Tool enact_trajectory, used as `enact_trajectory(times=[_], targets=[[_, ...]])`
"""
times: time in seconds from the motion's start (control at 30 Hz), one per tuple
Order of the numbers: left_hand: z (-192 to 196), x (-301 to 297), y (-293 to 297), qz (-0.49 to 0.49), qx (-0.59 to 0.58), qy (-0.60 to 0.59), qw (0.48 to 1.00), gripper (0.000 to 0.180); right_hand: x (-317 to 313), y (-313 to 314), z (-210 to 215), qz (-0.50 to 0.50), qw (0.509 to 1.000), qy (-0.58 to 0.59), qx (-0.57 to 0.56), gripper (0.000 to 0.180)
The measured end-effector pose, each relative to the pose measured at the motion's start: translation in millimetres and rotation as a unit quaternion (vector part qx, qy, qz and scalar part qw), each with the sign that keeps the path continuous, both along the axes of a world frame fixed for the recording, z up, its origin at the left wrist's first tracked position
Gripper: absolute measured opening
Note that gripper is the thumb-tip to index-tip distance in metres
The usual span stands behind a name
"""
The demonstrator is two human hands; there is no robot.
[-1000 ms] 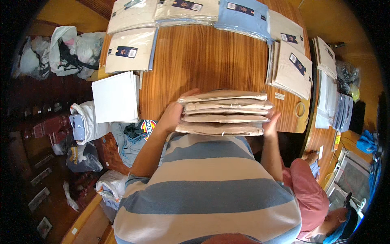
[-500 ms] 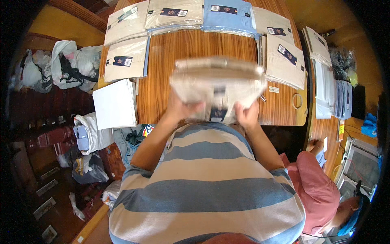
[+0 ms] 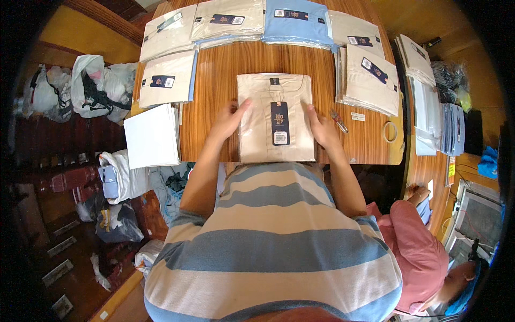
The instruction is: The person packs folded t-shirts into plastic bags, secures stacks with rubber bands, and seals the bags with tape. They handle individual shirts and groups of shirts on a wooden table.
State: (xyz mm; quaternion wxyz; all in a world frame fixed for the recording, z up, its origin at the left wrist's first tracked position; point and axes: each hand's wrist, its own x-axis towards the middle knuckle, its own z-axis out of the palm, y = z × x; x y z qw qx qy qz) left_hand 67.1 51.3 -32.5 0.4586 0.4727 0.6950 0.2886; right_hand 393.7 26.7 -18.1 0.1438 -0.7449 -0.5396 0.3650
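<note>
A folded beige garment in clear plastic lies on the wooden table in front of me, near its front edge. A dark navy hang tag rests on its middle, its string running up to a small dark label. My left hand holds the pack's left edge, thumb at the top side. On the opposite edge, my right hand grips it the same way. The fingers underneath or beside the pack are partly hidden. Just right of my right hand lies a small red-and-metal tool, perhaps snippers.
Stacks of packed beige garments and a blue one line the table's far and side edges. White sheets overhang the left edge. A tape roll sits at the right. A person in red is at lower right.
The beige pack was raised, tilted and blurred in my hands; now it lies flat on the table, tag facing up. Both hands moved farther forward along its sides. The small tool is now uncovered.
</note>
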Motion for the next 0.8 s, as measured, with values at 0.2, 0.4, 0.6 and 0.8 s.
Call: enact_trajectory(times=[0.2,0.4,0.6,0.8], targets=[[37,-71,-28,0.220,0.121,-0.440,0.862,0.045,48,-11,19,0.123,0.983,-0.133,-0.044,0.063],[83,-19,-24,-0.048,0.114,-0.668,0.734,0.063,36,-12,109,0.215,0.963,-0.127,0.102,0.041],[88,69,10,-0.351,-0.120,-0.376,0.849,0.058,-32,5,134,0.323,0.902,-0.193,0.211,0.041],[13,99,22,-0.364,-0.078,-0.181,0.910,0.031,-53,7,114,0.243,0.892,-0.091,0.370,0.032]])
